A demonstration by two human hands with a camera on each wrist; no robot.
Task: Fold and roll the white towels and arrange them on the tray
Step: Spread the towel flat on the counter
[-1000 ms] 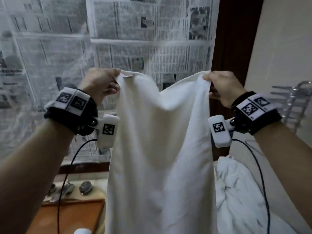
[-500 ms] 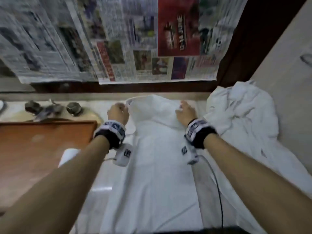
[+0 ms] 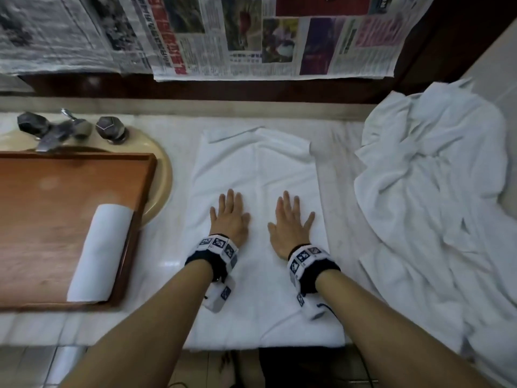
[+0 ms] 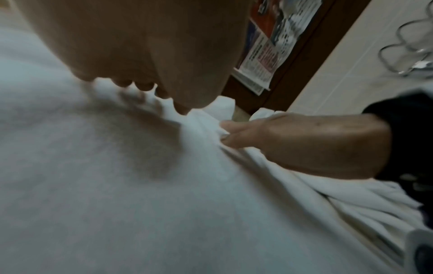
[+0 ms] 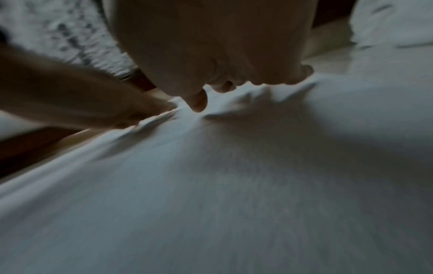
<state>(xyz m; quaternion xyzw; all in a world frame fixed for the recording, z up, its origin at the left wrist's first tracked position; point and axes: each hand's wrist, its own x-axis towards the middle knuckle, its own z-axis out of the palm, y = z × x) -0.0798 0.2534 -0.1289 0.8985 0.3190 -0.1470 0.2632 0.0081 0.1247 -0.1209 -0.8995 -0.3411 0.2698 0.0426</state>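
I read both hands flat, fingers extended: left hand (image 3: 230, 219) and right hand (image 3: 291, 224) press the spread towel (image 3: 260, 169); blurred wrist views possibly disagree. Rolled towel (image 3: 98, 253) lies on tray (image 3: 42, 191), left.

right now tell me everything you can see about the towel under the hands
The towel is white, soft-looking cloth, spread out lengthwise on the pale counter between the tray and a crumpled pile of towels. Its far edge is turned over unevenly, a faint crease runs down the middle, and its near edge reaches the counter's front. The left hand and right hand press flat on it, fingers spread.
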